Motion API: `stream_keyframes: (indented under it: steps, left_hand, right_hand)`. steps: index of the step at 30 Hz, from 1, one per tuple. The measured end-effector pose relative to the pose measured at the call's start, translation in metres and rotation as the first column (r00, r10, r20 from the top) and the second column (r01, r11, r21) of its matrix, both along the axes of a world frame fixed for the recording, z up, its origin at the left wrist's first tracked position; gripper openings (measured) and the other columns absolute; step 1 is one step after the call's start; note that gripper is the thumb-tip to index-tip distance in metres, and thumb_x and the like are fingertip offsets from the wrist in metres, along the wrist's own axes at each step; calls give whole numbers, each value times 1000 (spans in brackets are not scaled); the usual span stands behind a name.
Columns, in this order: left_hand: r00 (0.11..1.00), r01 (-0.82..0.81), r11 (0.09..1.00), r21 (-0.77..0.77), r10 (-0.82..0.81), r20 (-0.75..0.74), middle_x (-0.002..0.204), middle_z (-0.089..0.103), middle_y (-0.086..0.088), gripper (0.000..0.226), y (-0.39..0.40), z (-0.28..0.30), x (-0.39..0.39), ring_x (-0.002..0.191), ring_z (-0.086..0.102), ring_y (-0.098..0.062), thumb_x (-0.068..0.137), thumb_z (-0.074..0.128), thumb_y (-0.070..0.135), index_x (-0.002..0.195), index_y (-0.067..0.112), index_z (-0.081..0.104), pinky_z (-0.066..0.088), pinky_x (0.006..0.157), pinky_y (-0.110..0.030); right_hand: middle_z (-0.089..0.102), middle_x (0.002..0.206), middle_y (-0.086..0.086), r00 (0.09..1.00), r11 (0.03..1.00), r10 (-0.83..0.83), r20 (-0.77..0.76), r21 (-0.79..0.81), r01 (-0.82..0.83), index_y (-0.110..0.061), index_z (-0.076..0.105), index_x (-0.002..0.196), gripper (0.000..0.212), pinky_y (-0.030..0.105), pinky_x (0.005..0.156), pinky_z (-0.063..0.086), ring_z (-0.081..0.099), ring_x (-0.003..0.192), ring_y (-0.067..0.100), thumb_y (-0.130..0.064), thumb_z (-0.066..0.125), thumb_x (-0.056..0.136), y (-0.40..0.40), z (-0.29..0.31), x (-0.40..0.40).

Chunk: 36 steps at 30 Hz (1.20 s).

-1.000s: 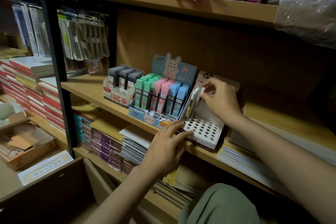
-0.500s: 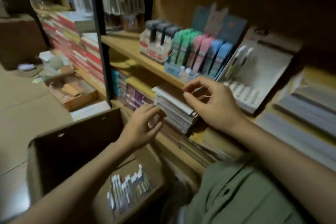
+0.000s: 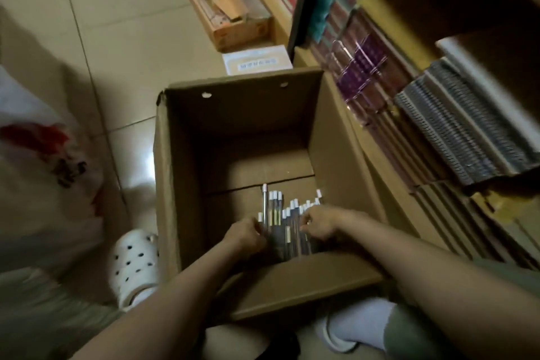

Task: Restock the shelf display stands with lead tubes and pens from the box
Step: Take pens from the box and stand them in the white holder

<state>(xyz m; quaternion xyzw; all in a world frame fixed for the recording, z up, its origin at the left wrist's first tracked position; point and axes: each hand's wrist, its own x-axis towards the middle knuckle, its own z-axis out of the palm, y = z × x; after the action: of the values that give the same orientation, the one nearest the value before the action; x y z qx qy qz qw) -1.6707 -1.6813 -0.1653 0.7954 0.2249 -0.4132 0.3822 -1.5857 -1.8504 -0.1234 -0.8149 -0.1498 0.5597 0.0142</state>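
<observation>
Reaching down into the box (image 3: 327, 137), both hands at the near end of the pens (image 3: 287, 219) lying on its floor. Left hand (image 3: 244, 235) curled against the left edge of the bundle, seemingly pinching a pen or two, though blur hides the exact grip. Right hand (image 3: 320, 221) resting fingers-down across the right side, grip unclear. Gathering stock, by the look of it. Next up, probably: closing on a small bunch, lifting clear of the box walls, swinging right toward the shelf (image 3: 380, 114). Display stands out of view.
</observation>
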Motion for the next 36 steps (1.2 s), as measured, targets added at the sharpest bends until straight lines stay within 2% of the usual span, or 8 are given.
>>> stream_keyframes:
  steps: [6,13,16,19,22,25,30,36]
  left_hand:
    - [937,316,948,19,-309,-164,126,62,-7,34,-16,-26,-26,115,58,-23,97,49,38,123,19,60,45,93,-31]
    - [932,318,942,-108,-331,-146,125,64,-2,29,-25,-31,-34,115,57,-18,100,45,33,116,24,67,43,97,-31]
    - [984,175,984,-37,-176,-31,116,67,1,18,-21,-41,-33,109,61,-15,94,57,26,108,23,68,47,95,-26]
    - [988,-108,993,52,101,116,96,66,5,8,-17,-43,-27,98,64,-16,86,69,20,87,24,63,51,83,-24]
    - [928,-317,942,112,283,241,107,57,0,28,-14,-41,-15,102,58,-19,79,78,19,96,17,56,52,88,-32]
    - [896,-399,897,192,337,288,121,45,-9,56,-12,-46,-7,111,52,-27,76,81,23,114,10,43,45,94,-35]
    - [862,-445,881,162,373,343,122,46,-7,55,-22,-57,2,114,52,-25,78,79,20,119,11,44,46,96,-34]
    - [822,-437,899,30,386,420,115,58,-4,52,-39,-60,11,108,57,-20,75,80,12,119,15,52,47,97,-38]
  right_hand:
    - [53,142,8,970,987,140,-200,-49,-152,-8,59,131,41,33,105,38,50,127,26,-32,39,105,-4,-42,-12]
    - [53,142,2,925,999,29,-378,-5,-34,-19,62,131,43,40,110,38,51,126,23,-42,37,105,-6,-53,-33]
    - [63,130,3,957,985,-93,-275,112,128,-22,64,127,33,33,102,43,59,113,18,-33,44,104,-7,-54,-33]
    - [73,103,9,954,932,-289,-82,203,300,-14,71,108,24,29,71,52,65,74,16,-24,51,101,-4,-55,-26]
    - [69,105,19,934,949,-298,195,161,270,-1,68,93,25,38,77,53,67,93,31,-15,48,97,-2,-49,-14]
    - [46,134,16,862,958,-278,423,57,281,-10,56,122,29,37,87,48,59,110,34,-15,51,95,-4,-43,-12]
    - [30,144,19,885,941,-280,372,-74,329,-17,19,148,67,43,95,46,52,120,36,-6,53,92,10,-55,-26]
    - [27,142,11,773,851,-508,379,87,517,-20,29,140,66,43,104,41,38,128,36,-8,64,85,13,-60,-28]
